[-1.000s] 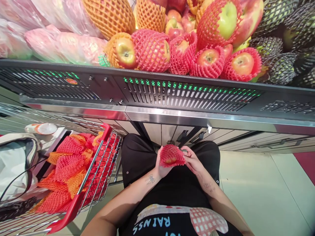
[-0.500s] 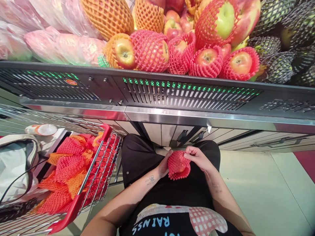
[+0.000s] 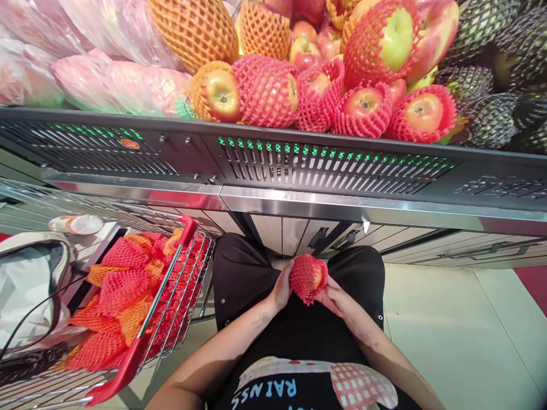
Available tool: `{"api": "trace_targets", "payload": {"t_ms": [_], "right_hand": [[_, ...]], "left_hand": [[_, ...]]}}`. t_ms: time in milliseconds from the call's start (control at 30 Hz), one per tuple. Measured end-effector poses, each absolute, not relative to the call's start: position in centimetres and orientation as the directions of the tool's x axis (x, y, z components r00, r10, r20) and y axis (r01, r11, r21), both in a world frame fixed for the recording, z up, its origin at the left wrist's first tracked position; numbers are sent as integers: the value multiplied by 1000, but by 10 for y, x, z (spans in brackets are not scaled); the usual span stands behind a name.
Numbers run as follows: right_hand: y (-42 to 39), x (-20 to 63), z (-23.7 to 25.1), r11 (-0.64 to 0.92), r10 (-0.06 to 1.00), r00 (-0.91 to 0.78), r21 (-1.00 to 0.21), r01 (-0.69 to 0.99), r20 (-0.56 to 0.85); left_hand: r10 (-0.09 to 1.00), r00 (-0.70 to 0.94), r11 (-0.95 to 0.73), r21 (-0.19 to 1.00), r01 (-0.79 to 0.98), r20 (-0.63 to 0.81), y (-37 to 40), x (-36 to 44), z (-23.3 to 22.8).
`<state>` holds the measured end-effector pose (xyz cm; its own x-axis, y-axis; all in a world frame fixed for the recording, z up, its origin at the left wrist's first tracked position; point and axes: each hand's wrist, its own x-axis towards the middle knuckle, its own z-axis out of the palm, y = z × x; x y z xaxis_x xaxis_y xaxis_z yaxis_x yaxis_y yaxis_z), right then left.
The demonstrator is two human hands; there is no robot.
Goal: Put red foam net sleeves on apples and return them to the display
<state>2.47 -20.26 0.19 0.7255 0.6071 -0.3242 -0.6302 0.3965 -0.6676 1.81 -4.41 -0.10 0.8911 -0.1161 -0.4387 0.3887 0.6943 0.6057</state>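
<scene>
Above my lap, an apple (image 3: pixel 317 277) sits inside a red foam net sleeve (image 3: pixel 301 277), its bare skin showing on the right side. My left hand (image 3: pixel 283 286) wraps the sleeve from the left, its fingers partly hidden behind the fruit. From the right, my right hand (image 3: pixel 334 295) holds the same apple low down, with its fingertips tucked behind or under it. Red and orange net sleeves cover several apples (image 3: pixel 267 91) along the front of the display ahead of me.
A shopping cart (image 3: pixel 141 336) at my left carries a heap of red and orange foam sleeves (image 3: pixel 123 290), a white bag (image 3: pixel 29 290) and a white container (image 3: pixel 77 224). The black slatted display edge (image 3: pixel 200 151) runs across in front. Dark-netted fruit (image 3: pixel 491 108) lies right, plastic-wrapped pink fruit (image 3: pixel 123 82) left.
My right hand has dropped from the sleeve's upper edge to the apple's lower right side. The apple has turned a little and risen slightly. My left hand keeps its hold.
</scene>
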Motion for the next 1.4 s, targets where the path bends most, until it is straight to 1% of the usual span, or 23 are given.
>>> {"api": "trace_targets", "payload": {"t_ms": [100, 200, 267, 300, 367, 433, 467, 500, 533, 567, 600, 667, 700, 733, 800, 900, 967, 1100, 1167, 1233, 1300, 1367, 1400], "right_hand": [[-201, 18, -3, 398, 596, 722, -652, -646, -351], [-200, 19, -4, 413, 583, 735, -654, -634, -345], [-199, 19, -3, 432, 562, 758, -664, -610, -330], [-198, 20, -3, 437, 555, 766, -670, -601, -325], [-196, 20, 0, 440, 545, 776, -680, -587, -317], [-193, 20, 3, 435, 514, 805, -719, -542, -295], [-193, 21, 5, 424, 490, 826, -752, -504, -278], [-192, 21, 7, 407, 462, 848, -788, -462, -258], [-191, 22, 8, 387, 436, 867, -821, -421, -240], [-191, 23, 9, 369, 413, 881, -842, -392, -229], [-191, 24, 10, 360, 398, 887, -850, -385, -233], [-192, 24, 9, 367, 392, 880, -832, -417, -268], [-192, 25, 8, 378, 401, 869, -812, -445, -289], [-192, 24, 7, 391, 411, 859, -793, -468, -304], [-193, 24, 6, 416, 422, 851, -768, -487, -311], [-192, 23, 8, 466, 402, 865, -746, -476, -301], [-191, 22, 10, 504, 389, 870, -720, -476, -303], [-190, 21, 9, 541, 419, 855, -672, -506, -307], [-191, 20, 7, 541, 445, 844, -661, -519, -299], [-192, 21, 4, 527, 448, 839, -667, -527, -310], [-193, 22, 3, 500, 410, 839, -681, -535, -359], [-194, 25, 4, 479, 355, 840, -692, -540, -410], [-194, 26, 5, 474, 334, 842, -696, -539, -425]], "left_hand": [[-30, 951, 488, 826, 282, -307, -42, 18, 8], [14, 974, 268, 939, 214, -226, -38, 13, 18], [66, 990, 6, 992, 125, -125, -37, 9, 24], [82, 995, -155, 986, 64, -51, -37, 7, 27], [84, 992, -452, 891, -46, 94, -35, 4, 30], [71, 980, -622, 776, -101, 185, -33, 3, 32], [63, 974, -665, 737, -122, 217, -31, 4, 33], [56, 967, -675, 723, -147, 248, -30, 5, 34], [49, 961, -651, 738, -177, 274, -29, 6, 35], [46, 959, -591, 781, -201, 281, -27, 8, 35], [57, 966, -486, 852, -194, 252, -27, 10, 36], [80, 992, -207, 975, -81, 100, -26, 13, 37], [76, 997, -75, 997, 2, 4, -26, 14, 37], [65, 995, 28, 997, 76, -78, -26, 15, 37], [46, 985, 138, 978, 156, -164, -25, 17, 36], [8, 979, 241, 951, 195, -203, -22, 19, 32], [-44, 973, 301, 926, 229, -226, -18, 21, 30], [-215, 943, 356, 878, 318, -255, -10, 25, 21], [-257, 933, 354, 873, 334, -253, -9, 27, 14], [-259, 935, 329, 888, 321, -242, -8, 29, 8], [-227, 948, 287, 915, 284, -223, -8, 29, 5], [-201, 969, 179, 967, 180, -143, -6, 27, 8], [-218, 974, 86, 992, 88, -67, -5, 26, 11]]}}
